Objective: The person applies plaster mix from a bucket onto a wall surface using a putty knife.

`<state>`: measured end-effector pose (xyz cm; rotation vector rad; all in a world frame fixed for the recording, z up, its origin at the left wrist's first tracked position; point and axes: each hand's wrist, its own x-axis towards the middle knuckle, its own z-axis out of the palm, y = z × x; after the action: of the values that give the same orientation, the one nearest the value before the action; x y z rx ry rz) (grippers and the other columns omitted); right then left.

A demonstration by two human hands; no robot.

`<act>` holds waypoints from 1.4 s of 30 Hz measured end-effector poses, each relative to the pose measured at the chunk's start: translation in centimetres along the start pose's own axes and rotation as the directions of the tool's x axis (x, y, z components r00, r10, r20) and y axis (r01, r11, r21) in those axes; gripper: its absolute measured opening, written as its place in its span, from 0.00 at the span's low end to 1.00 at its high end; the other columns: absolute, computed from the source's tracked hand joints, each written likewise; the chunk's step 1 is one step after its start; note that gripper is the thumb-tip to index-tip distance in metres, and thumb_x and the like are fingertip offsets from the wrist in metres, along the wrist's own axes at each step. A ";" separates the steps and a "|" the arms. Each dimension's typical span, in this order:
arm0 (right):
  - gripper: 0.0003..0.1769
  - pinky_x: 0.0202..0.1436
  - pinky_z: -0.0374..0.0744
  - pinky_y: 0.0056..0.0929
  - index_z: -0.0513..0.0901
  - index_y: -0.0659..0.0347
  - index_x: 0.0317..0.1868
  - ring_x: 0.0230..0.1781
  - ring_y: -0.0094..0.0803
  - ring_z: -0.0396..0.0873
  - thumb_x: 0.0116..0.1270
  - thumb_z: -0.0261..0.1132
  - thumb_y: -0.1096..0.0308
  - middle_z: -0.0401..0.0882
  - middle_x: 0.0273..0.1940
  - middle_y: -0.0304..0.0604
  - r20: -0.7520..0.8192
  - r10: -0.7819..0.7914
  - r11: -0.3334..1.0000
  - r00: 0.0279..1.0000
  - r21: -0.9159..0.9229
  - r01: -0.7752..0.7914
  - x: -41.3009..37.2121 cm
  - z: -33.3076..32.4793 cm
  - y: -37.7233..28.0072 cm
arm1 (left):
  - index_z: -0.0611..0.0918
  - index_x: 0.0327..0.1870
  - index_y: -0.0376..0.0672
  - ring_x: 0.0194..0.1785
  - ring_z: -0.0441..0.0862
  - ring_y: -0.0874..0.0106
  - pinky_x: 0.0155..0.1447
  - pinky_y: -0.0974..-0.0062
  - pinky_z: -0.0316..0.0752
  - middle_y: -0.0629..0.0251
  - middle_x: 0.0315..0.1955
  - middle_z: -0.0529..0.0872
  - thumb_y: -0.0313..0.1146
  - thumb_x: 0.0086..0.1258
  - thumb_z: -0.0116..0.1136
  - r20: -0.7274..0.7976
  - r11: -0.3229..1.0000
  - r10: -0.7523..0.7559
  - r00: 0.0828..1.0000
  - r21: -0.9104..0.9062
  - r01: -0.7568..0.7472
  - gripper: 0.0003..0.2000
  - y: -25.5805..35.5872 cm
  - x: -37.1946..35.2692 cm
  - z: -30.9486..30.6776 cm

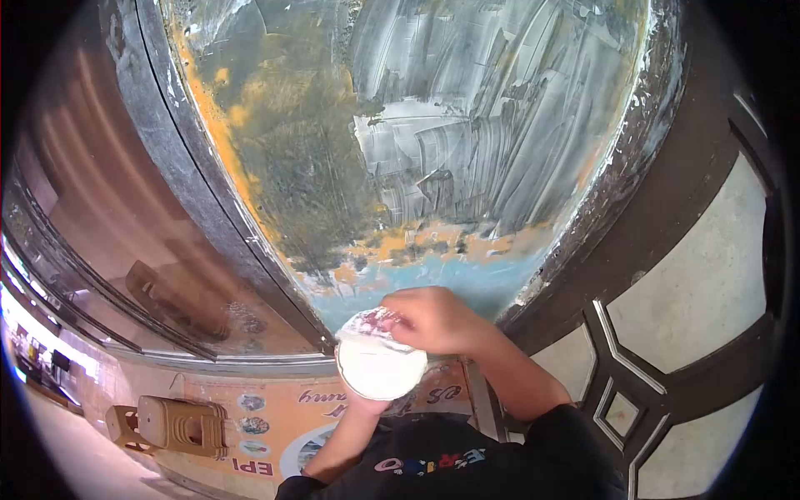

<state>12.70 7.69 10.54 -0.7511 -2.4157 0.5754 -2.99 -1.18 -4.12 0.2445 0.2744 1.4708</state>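
My left hand is wrapped under a round tub and holds it up close to my body. Thick white paste, like wall putty, fills the tub to near its rim. Over the tub's far side, my right hand grips a flat scraper coated in the same white paste. Its fingertips are smeared white and partly hidden. Just beyond my hands stands a wall panel, with grey-white paste streaked over its upper right and dark, orange and light blue patches elsewhere.
Dark frame strips border the panel, with brown glossy glass on the left. A dark door or grille with pale panels is at right. Stacked brown plastic stools stand at lower left, near an orange printed banner.
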 end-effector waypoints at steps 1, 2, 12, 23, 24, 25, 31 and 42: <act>0.13 0.38 0.78 0.44 0.82 0.62 0.43 0.33 0.50 0.82 0.64 0.67 0.62 0.81 0.33 0.53 0.003 -0.006 1.000 1.000 0.001 0.006 -0.6 -0.3 0.8 | 0.67 0.75 0.43 0.72 0.73 0.53 0.74 0.45 0.68 0.53 0.70 0.74 0.54 0.81 0.37 0.018 0.977 0.087 0.996 0.193 -0.088 0.30 0.3 0.1 1.1; 0.13 0.36 0.76 0.40 0.81 0.63 0.43 0.30 0.41 0.80 0.65 0.68 0.62 0.79 0.30 0.50 -0.032 0.094 0.992 0.995 0.088 -0.091 -1.2 -0.6 1.5 | 0.68 0.75 0.43 0.72 0.72 0.51 0.74 0.42 0.68 0.53 0.71 0.73 0.55 0.80 0.38 -0.022 0.984 -0.050 0.999 -0.172 0.045 0.31 1.1 0.1 2.3; 0.12 0.38 0.78 0.23 0.80 0.63 0.51 0.34 0.17 0.78 0.72 0.68 0.67 0.82 0.36 0.33 -0.038 0.480 0.654 0.877 0.681 -0.328 -8.0 2.3 6.9 | 0.68 0.76 0.48 0.73 0.67 0.39 0.71 0.22 0.58 0.49 0.74 0.69 0.66 0.74 0.41 0.025 0.998 0.006 1.000 -0.056 -0.004 0.37 3.9 0.9 0.6; 0.18 0.35 0.82 0.27 0.78 0.66 0.52 0.30 0.25 0.83 0.78 0.62 0.57 0.85 0.40 0.41 -0.338 0.729 0.455 0.595 0.889 -0.052 -5.8 6.5 13.8 | 0.67 0.77 0.52 0.77 0.64 0.44 0.74 0.24 0.53 0.55 0.76 0.66 0.68 0.73 0.42 0.026 0.979 -0.125 0.992 -0.161 0.127 0.38 3.3 0.3 -0.9; 0.16 0.30 0.79 0.25 0.79 0.64 0.51 0.26 0.23 0.79 0.78 0.62 0.58 0.84 0.37 0.38 -0.310 0.776 0.461 0.550 0.874 -0.157 -6.2 7.9 15.0 | 0.68 0.76 0.51 0.76 0.65 0.45 0.75 0.28 0.56 0.55 0.75 0.68 0.68 0.74 0.40 0.008 0.967 -0.129 0.992 -0.219 0.128 0.38 3.3 -0.1 -0.1; 0.14 0.26 0.76 0.23 0.79 0.62 0.50 0.21 0.21 0.75 0.78 0.62 0.58 0.83 0.35 0.36 -0.288 0.819 0.456 0.497 0.852 -0.258 -6.4 8.8 15.0 | 0.68 0.76 0.51 0.76 0.65 0.45 0.75 0.28 0.56 0.55 0.75 0.68 0.68 0.74 0.40 0.008 0.968 -0.134 0.991 -0.213 0.133 0.38 3.2 -0.4 -0.4; 0.14 0.25 0.74 0.24 0.79 0.61 0.47 0.22 0.21 0.74 0.78 0.62 0.57 0.81 0.33 0.36 -0.233 0.825 0.384 0.515 0.900 -0.207 -10.3 12.1 14.4 | 0.68 0.76 0.51 0.76 0.66 0.46 0.76 0.33 0.59 0.55 0.75 0.69 0.69 0.74 0.39 -0.009 0.940 -0.149 0.989 -0.312 0.139 0.39 3.8 -1.4 -1.1; 0.17 0.26 0.77 0.26 0.79 0.63 0.45 0.26 0.21 0.77 0.77 0.63 0.54 0.79 0.29 0.35 -0.352 0.826 0.511 0.440 0.797 -0.323 -7.6 11.8 15.0 | 0.67 0.77 0.51 0.76 0.66 0.44 0.76 0.30 0.58 0.54 0.76 0.67 0.71 0.72 0.40 0.014 0.888 -0.192 0.981 -0.423 0.180 0.41 4.4 -1.3 -0.6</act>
<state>16.66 11.60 -9.25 -1.2684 -0.9981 1.0734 -7.44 -2.12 -3.26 -0.1519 -0.0058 1.3057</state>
